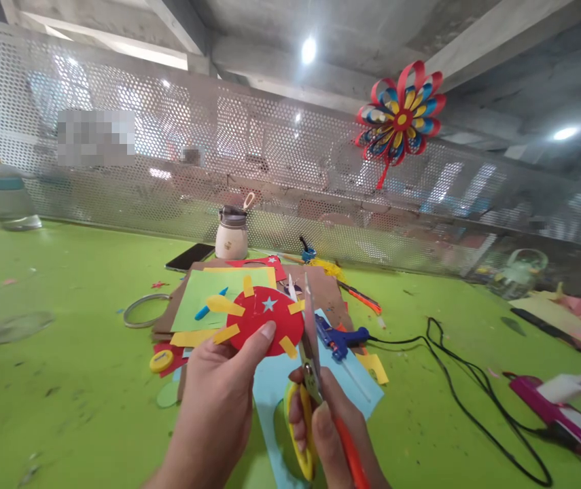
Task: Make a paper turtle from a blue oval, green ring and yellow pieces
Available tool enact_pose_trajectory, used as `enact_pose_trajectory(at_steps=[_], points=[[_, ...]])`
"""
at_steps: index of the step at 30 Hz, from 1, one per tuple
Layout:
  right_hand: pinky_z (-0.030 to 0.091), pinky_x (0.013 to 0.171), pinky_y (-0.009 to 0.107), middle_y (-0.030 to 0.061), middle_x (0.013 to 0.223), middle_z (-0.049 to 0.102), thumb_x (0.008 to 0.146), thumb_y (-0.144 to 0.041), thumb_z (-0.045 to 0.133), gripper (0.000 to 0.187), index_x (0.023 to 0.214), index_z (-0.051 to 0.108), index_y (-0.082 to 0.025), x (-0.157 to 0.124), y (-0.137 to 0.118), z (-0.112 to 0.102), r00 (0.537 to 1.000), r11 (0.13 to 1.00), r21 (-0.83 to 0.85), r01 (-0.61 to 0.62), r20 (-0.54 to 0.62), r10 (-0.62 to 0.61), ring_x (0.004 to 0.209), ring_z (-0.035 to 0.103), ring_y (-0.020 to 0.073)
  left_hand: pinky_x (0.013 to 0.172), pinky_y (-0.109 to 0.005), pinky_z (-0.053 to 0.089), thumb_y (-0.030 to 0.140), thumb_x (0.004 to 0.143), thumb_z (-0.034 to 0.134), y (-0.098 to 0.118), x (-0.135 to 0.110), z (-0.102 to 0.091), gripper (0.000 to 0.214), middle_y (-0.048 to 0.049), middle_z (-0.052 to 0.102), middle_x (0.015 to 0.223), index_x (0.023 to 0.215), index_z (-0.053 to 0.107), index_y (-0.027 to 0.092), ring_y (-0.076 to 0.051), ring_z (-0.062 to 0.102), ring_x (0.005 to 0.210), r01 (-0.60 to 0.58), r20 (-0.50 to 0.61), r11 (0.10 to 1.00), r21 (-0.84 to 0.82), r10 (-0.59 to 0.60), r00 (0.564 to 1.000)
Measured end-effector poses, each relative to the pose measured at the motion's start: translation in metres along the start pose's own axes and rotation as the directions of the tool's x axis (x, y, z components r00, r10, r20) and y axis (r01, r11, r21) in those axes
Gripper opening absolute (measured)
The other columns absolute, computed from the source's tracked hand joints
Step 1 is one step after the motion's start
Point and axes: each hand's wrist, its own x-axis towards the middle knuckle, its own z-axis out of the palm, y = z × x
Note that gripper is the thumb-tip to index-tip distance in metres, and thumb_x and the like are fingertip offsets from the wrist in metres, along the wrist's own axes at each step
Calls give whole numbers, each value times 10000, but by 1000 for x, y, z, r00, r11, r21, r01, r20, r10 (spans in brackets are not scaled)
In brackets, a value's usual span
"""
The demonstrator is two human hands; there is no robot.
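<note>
My left hand (226,394) grips a red paper disc (249,305), thumb on top. Yellow paper strips (225,305) stick out around the disc's edge, and a pale star-shaped mark sits near its middle. In my right hand (338,424) is a pair of scissors (310,370) with yellow and orange handles, fingers through the yellow loop. The blades point up and away, slightly parted, at the disc's right edge beside a yellow strip. Whether they touch the paper I cannot tell. Below lie light blue paper (267,401) and coloured sheets on brown cardboard (321,282).
A blue glue gun (341,337) lies right of the scissors, its black cord (453,380) looping toward a purple power strip (560,414). A white bottle (232,234) and a phone (191,257) stand behind. A paper flower (401,120) hangs at the perforated metal screen (280,170).
</note>
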Motion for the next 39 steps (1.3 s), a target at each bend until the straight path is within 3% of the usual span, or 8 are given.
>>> enact_pose_trajectory(at_steps=[6, 10, 17, 22, 39], points=[[299, 457, 247, -31, 676, 411, 846, -737, 382, 578, 995, 552, -205, 0, 2, -3, 1000, 999, -43, 6, 8, -5, 520, 315, 108, 591, -253, 567, 238, 673, 786, -2, -2, -1, 61, -48, 768, 733, 686, 755, 187, -205, 694, 632, 12, 23, 999, -49, -11, 1000], [285, 439, 241, -33, 665, 404, 847, -741, 369, 587, 991, 551, -201, 1, 4, -3, 1000, 999, -37, 2, 11, -1, 510, 303, 106, 557, -249, 573, 238, 649, 808, 1, -4, 2, 89, -66, 774, 758, 698, 760, 180, -248, 722, 716, 16, -3, 999, -33, -16, 1000], [240, 434, 244, -48, 636, 355, 852, -737, 371, 574, 972, 553, -206, 0, 3, -2, 1000, 999, -33, -7, 2, 7, 500, 281, 105, 527, -273, 588, 243, 631, 829, 1, -3, 2, 105, -74, 764, 691, 691, 764, 186, -268, 732, 674, 76, -22, 994, -81, -78, 997], [229, 432, 241, -52, 624, 350, 841, -745, 391, 570, 952, 548, -209, -1, 3, -2, 1000, 1000, -22, -15, 7, 16, 496, 279, 100, 508, -237, 571, 179, 597, 834, 1, -1, 2, 122, -69, 773, 735, 696, 763, 180, -264, 736, 725, 43, -12, 994, -95, -45, 999], [236, 410, 223, -47, 636, 350, 833, -750, 388, 592, 1016, 551, -210, -3, 6, -3, 999, 998, -46, -46, -13, 46, 497, 234, 102, 478, -223, 541, 229, 668, 800, 3, -3, -1, 81, -80, 774, 737, 714, 768, 171, -239, 723, 664, 40, 2, 997, -61, -39, 999]])
